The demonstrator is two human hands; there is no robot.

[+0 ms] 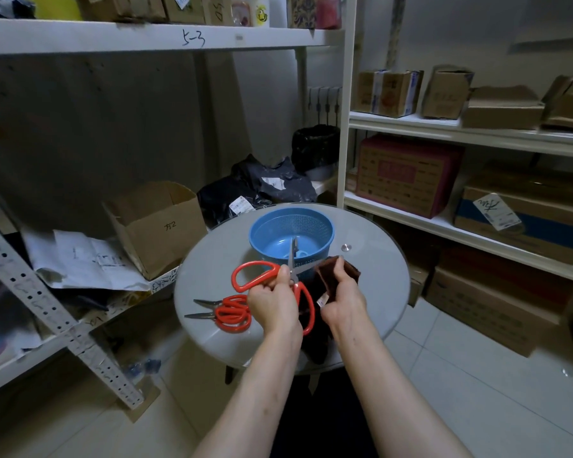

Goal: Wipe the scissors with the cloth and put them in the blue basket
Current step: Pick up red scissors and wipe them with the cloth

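Held scissors: one pair (292, 256), with red plastic loop handles and steel blades. The blades are spread in a V, one pointing up across the basket front, the other angled toward the cloth. It is in the air above the table, on the near side of the basket and not inside it.
Left hand (273, 302): fingers curled round the held scissors near the pivot, gripping them.
Right hand (343, 300): thumb and fingers pinch a folded edge of the cloth.
Cloth: one (336, 271), dark reddish-brown and soft. It is bunched at the top, the rest hangs dark below both hands, and a small pale tag shows.
Basket: one (315, 223), blue plastic and round, with a perforated wall and solid floor. It stands upright at the far side of the table.
Spare scissors: a red-handled cluster (232, 314) lying flat on the table left of the hands, with two steel tips pointing left. I cannot tell whether this is one splayed pair or two overlapping.
Table: one (377, 276), with a round, smooth, greyish glass top and one metal stud (345, 247).
Surroundings: white metal shelving (146, 36) holding several brown cardboard boxes.
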